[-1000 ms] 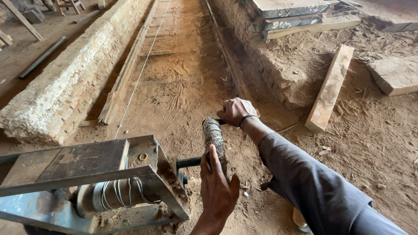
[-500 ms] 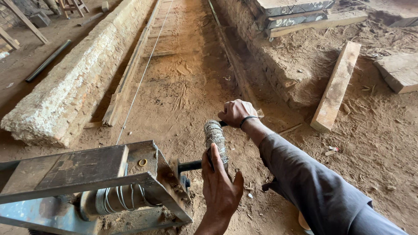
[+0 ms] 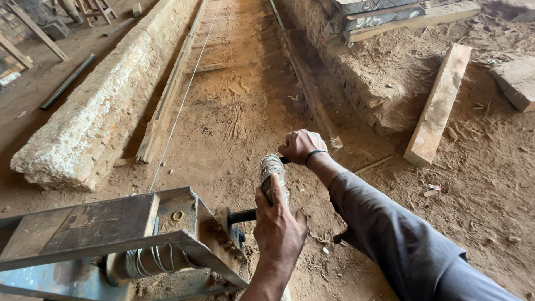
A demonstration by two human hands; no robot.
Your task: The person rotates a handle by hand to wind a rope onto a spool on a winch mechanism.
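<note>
Fingers of both the left hand [image 3: 278, 226] and right hand [image 3: 301, 146] clench the crank handle [image 3: 272, 170], the winch drum [image 3: 146, 261] already carrying several cable turns, taut line [image 3: 184, 100] still stretching far ahead.

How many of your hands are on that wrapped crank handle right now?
2. The left hand grips the lower part of the grey cord-wrapped crank handle beside the rusty steel winch frame; the right hand holds its upper end.
</note>
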